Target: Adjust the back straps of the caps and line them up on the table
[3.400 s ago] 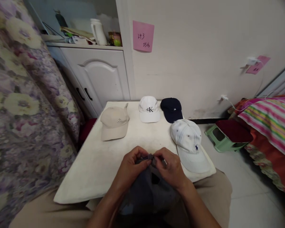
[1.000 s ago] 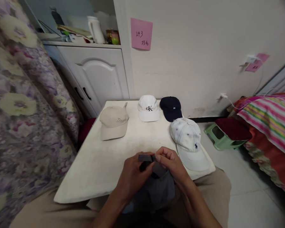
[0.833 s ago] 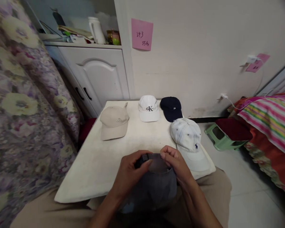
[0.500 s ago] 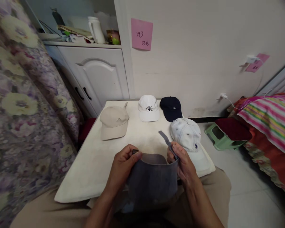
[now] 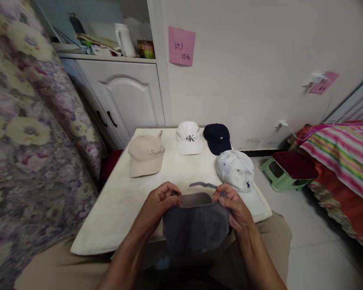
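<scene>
A dark blue-grey cap [image 5: 196, 227] hangs between my hands at the table's near edge, its rear opening facing up and away. My left hand [image 5: 163, 200] is closed on the left side of that opening, at the buckle end. On the other side, my right hand [image 5: 232, 205] pinches the cap's edge and its strap [image 5: 203, 184], whose loose end points left over the table. Close to my right hand lies a pale washed-blue cap [image 5: 236, 170] with a small dark logo. The lower part of the held cap is in shadow.
On the cream-covered table [image 5: 109, 217] lie a beige cap [image 5: 145, 155], a white CK cap [image 5: 189, 138] and a navy cap [image 5: 218, 138]. A green stool [image 5: 278, 177] stands at right by the bed [image 5: 345, 149]. A floral curtain [image 5: 39, 141] hangs at left.
The strap's loose end has swung from pointing up and left to lying nearly level, pointing left. My right hand has turned inward and shifted its grip on it.
</scene>
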A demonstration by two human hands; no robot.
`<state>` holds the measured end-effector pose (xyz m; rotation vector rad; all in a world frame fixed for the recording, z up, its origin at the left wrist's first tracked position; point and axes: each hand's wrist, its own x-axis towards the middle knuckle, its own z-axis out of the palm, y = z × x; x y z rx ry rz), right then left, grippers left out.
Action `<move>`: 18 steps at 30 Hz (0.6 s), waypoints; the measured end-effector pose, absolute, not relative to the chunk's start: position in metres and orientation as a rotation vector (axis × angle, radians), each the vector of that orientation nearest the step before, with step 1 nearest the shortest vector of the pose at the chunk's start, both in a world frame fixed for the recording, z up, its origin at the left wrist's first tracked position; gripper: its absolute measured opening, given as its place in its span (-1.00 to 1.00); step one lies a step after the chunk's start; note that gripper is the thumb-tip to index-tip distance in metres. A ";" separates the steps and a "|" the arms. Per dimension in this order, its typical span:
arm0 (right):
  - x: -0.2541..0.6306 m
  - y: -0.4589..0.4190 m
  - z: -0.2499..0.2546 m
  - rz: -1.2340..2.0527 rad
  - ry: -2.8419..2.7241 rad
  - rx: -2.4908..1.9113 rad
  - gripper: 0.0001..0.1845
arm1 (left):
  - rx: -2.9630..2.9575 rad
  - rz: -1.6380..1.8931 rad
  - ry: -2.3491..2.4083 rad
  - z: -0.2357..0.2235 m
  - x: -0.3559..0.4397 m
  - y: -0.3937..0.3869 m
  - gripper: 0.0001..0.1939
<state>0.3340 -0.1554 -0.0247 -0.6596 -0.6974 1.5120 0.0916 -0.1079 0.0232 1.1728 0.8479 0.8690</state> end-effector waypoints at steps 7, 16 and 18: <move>0.323 -0.145 -0.015 1.525 -0.535 -0.565 -0.69 | 1.155 0.571 0.623 -0.005 0.073 -0.105 -0.54; 0.321 -0.141 0.000 1.477 -0.603 -0.629 -0.71 | 0.906 0.684 0.497 -0.008 0.070 -0.125 -0.58; 0.322 -0.139 0.006 1.462 -0.632 -0.642 -0.71 | 0.867 0.730 0.493 0.003 0.072 -0.125 -0.48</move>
